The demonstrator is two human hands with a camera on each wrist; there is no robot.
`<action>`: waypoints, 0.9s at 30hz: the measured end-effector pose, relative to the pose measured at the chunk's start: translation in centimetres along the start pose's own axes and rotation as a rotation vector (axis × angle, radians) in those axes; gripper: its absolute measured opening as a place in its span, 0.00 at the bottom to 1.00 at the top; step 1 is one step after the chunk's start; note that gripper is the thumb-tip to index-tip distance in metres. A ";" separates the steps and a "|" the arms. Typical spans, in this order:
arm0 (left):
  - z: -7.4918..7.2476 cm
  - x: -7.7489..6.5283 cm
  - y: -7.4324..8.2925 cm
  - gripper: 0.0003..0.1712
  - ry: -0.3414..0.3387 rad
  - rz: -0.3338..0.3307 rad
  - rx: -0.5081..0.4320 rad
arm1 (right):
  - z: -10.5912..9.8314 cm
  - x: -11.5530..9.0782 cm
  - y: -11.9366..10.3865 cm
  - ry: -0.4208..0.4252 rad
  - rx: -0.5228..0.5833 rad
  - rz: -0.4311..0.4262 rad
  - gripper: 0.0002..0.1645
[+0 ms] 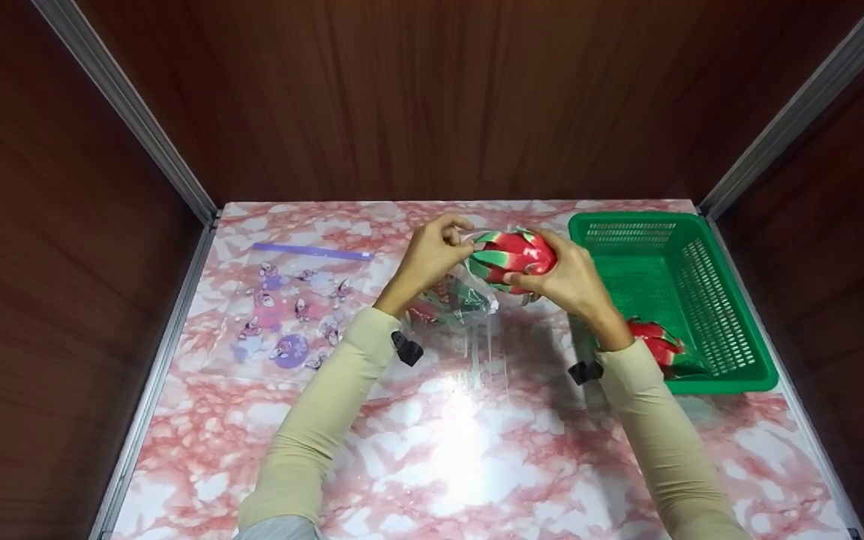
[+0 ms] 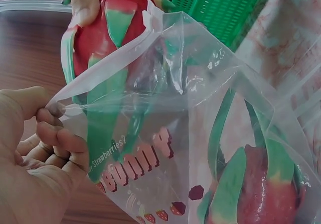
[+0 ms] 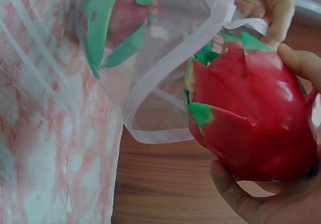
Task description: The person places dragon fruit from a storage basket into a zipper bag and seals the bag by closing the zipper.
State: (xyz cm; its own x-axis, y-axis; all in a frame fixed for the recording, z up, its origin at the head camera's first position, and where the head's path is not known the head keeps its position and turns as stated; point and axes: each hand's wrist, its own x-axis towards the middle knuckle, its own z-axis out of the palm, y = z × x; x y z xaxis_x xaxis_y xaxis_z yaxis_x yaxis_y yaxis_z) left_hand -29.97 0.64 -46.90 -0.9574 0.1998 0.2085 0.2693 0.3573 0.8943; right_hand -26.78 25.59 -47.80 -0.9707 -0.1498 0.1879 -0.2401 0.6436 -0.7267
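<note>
My right hand (image 1: pixel 563 281) grips a red and green dragon fruit (image 1: pixel 513 256) (image 3: pixel 251 118) at the mouth of a clear zip bag (image 1: pixel 456 298) (image 2: pixel 200 133). My left hand (image 1: pixel 436 251) (image 2: pixel 35 153) pinches the bag's rim and holds it open. The fruit's tip sits just inside the rim (image 3: pixel 170 68). Another dragon fruit (image 2: pixel 261 194) (image 3: pixel 118 13) lies inside the bag, which bears a strawberry print. A third dragon fruit (image 1: pixel 657 346) lies in the green basket (image 1: pixel 702 247), partly behind my right forearm.
A second zip bag (image 1: pixel 297 307) with purple cartoon prints lies flat on the pink marbled table (image 1: pixel 439 450) at the left. Brown wooden walls with metal edge strips enclose the table on three sides. The green basket stands at the right edge.
</note>
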 end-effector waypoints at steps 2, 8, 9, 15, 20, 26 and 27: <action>0.1 0.0 0.0 0.15 0.003 0.008 0.017 | 0.2 0.0 0.0 0.007 -0.012 0.003 0.54; 0.4 0.0 0.1 0.11 0.017 0.023 0.049 | 1.2 0.0 -0.1 0.037 -0.085 -0.015 0.55; 0.4 0.0 0.1 0.11 0.016 0.023 0.048 | 1.3 0.0 -0.1 0.040 -0.092 -0.020 0.55; 0.5 0.0 0.1 0.11 -0.004 0.024 0.036 | 2.1 0.4 -0.2 0.047 -0.105 -0.055 0.55; 0.4 0.0 0.0 0.13 -0.013 0.019 0.030 | 2.4 0.7 -0.1 0.047 -0.116 -0.097 0.56; 0.3 -0.1 -0.1 0.14 -0.018 0.031 0.014 | 2.9 0.9 -0.2 0.035 -0.125 -0.125 0.57; 0.3 -0.1 -0.1 0.13 -0.020 0.034 0.013 | 3.0 0.9 -0.2 0.033 -0.127 -0.130 0.57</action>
State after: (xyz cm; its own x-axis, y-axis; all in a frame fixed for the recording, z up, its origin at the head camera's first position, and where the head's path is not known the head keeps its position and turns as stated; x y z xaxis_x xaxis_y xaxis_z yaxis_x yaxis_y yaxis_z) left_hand -29.86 0.82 -47.12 -0.9454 0.2301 0.2309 0.3034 0.3619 0.8815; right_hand -27.62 23.09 -49.44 -0.9302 -0.2147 0.2976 -0.3579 0.7102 -0.6062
